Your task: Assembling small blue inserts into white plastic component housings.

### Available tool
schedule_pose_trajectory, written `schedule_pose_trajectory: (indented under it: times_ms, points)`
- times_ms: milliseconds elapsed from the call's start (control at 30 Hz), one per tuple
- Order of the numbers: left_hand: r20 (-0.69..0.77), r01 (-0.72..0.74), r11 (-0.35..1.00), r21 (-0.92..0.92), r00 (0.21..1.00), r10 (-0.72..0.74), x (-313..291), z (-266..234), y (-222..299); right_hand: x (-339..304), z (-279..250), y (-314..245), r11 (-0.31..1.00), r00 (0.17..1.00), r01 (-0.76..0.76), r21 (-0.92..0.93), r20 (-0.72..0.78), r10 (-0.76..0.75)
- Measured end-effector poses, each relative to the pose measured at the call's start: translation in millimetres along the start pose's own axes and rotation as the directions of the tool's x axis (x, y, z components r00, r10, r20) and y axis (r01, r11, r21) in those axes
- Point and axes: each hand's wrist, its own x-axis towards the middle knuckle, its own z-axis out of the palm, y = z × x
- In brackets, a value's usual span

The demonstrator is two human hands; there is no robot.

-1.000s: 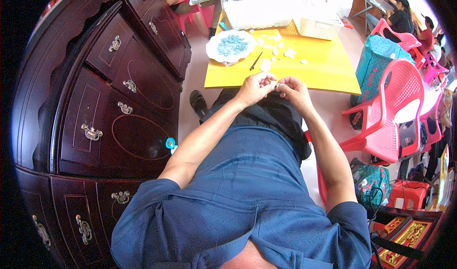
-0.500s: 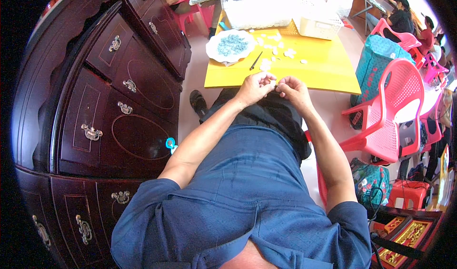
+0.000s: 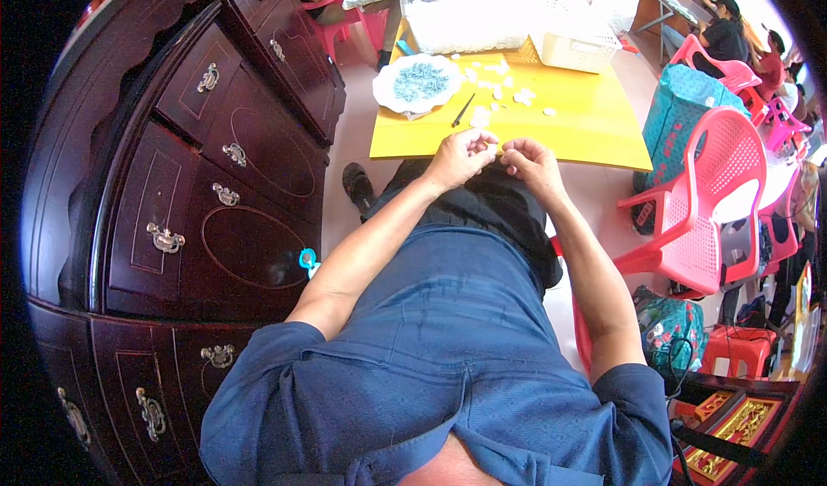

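Note:
At the near edge of a yellow table (image 3: 594, 133), my left hand (image 3: 465, 154) and my right hand (image 3: 529, 159) are held close together with fingers bent and pinched. Whatever lies between the fingertips is too small to name. Just beyond them on the table are a white piece (image 3: 481, 117) and a dark slim tool like tweezers (image 3: 463, 110). A white scalloped plate (image 3: 384, 91) heaped with small blue-grey pieces (image 3: 420, 81) stands to the left. Several small white pieces (image 3: 523, 97) are scattered to the right of the plate.
A clear plastic bin (image 3: 465, 23) and a white basket (image 3: 579, 51) stand at the table's far side. Dark wooden drawers (image 3: 250, 228) line my left. To the right are a pink plastic chair (image 3: 732, 154) and a large teal bag (image 3: 680, 111). Other people (image 3: 728, 34) sit farther off.
My fingers have shifted very slightly at the tips, with a small gap now showing between the two hands. Things on the table have stayed where they were.

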Motion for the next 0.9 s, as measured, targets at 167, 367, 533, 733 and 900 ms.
schedule_pose_trajectory:
  times_ms: [167,367,533,733,900]
  points:
    - [0.002,0.013,1.0,-0.015,1.0,-0.013,0,0,1,0,-1,0,1.0,1.0,0.002,-0.012,0.022,-0.001]
    - [-0.003,0.009,1.0,0.015,1.0,-0.009,1,0,-2,3,-4,7,1.0,0.998,0.02,-0.017,0.065,-0.019]
    - [-0.006,-0.01,1.0,0.02,1.0,0.01,1,0,-2,2,-4,5,1.0,0.998,0.011,-0.026,0.057,-0.01]
    - [-0.006,-0.008,0.999,0.041,1.0,0.009,0,0,-1,0,0,-1,1.0,1.0,0.001,0.029,-0.001,-0.001]
    - [0.002,0.041,0.999,0.014,0.999,-0.041,-2,1,1,1,-2,2,1.0,1.0,0.014,-0.01,0.019,-0.014]
